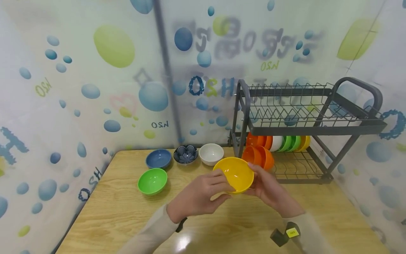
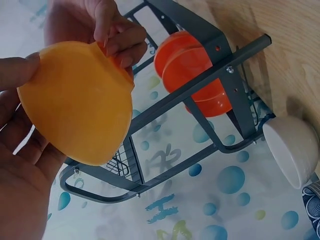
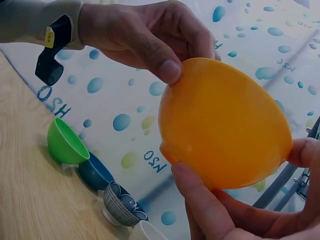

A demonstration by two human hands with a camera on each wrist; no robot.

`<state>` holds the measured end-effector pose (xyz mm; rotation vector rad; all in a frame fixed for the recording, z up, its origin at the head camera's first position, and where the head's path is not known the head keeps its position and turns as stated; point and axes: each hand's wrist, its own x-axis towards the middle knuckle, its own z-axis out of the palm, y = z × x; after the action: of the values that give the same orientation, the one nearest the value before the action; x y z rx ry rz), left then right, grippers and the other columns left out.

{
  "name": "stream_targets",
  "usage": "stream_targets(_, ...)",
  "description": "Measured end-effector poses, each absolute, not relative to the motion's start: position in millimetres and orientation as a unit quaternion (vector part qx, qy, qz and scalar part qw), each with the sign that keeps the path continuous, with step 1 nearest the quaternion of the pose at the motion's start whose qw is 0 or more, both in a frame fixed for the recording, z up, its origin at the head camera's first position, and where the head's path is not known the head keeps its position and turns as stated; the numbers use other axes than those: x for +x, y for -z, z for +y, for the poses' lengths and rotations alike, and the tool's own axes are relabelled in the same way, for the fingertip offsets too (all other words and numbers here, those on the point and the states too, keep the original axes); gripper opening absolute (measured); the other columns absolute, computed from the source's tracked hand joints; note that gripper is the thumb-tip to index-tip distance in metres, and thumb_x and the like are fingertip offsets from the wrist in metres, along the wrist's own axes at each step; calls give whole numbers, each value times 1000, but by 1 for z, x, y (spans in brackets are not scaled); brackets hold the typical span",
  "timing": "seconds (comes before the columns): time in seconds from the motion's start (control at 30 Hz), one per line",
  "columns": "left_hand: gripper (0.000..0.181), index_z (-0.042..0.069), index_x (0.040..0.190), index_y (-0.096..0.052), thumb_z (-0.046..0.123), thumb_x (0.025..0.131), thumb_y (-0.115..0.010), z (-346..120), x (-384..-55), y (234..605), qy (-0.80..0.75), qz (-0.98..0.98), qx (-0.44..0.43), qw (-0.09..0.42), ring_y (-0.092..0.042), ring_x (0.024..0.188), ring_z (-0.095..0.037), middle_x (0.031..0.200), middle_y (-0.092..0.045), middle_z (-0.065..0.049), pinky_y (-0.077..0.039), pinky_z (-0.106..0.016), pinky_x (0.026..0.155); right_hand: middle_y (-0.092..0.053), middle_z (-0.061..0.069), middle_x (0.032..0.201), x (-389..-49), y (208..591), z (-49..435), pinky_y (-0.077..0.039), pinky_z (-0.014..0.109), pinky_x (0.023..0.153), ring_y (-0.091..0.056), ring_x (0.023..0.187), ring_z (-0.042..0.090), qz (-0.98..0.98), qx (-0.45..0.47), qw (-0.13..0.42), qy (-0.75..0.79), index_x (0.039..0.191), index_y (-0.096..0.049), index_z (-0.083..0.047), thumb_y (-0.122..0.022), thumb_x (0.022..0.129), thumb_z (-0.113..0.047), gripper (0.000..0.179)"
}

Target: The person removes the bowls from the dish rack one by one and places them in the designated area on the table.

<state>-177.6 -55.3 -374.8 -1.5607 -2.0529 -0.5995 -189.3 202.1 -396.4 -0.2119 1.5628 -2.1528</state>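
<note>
Both hands hold a yellow bowl up over the front of the table, its inside tilted toward the head camera. On the left side of the rim, my left hand grips it with fingers over the edge and thumb below. My right hand holds the opposite side, thumb at the rim and fingers beneath. In the left wrist view the smooth outer wall of the yellow bowl faces the camera. The right wrist view shows the left thumb pressed on the outside of the yellow bowl.
A green bowl, a blue bowl, a dark flower-patterned bowl and a white bowl stand on the wooden table. At right, a two-tier dish rack carries orange bowls and several other coloured dishes below.
</note>
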Motion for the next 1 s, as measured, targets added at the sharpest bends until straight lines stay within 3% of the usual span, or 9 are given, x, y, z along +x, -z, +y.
stream_targets(0.3,15,12,106,-73,12,92,-78,-58,-177,374,196,-761,-564,253,-63,95,-10,104,-73,3,-53,-15,95,-64,0,126,-192,398,198,-59,40,97,-70,110,18,583,-100,239,770,147,-39,-9,-40,110,-46,52)
stream_targets(0.6,12,11,102,-73,10,91,-77,-60,-180,374,195,-753,-563,280,-61,92,-10,103,-73,3,-53,-16,89,-72,2,123,-195,392,195,-60,40,96,-72,108,20,678,-66,189,707,151,-40,0,-41,108,-53,69)
stream_targets(0.87,14,10,101,-71,8,90,-78,-65,-185,373,207,-756,-552,284,-61,92,-12,103,-73,2,-53,-18,88,-69,13,133,-194,389,195,-50,53,109,-70,115,27,800,-69,63,593,140,-59,-5,-43,108,-51,58)
stream_targets(1.0,17,9,101,-71,5,88,-80,-71,-192,376,222,-754,-545,291,-63,94,-13,105,-73,1,-55,-22,90,-68,15,133,-194,387,195,-54,51,104,-67,114,33,841,-96,-23,532,139,-62,-7,-48,109,-42,48)
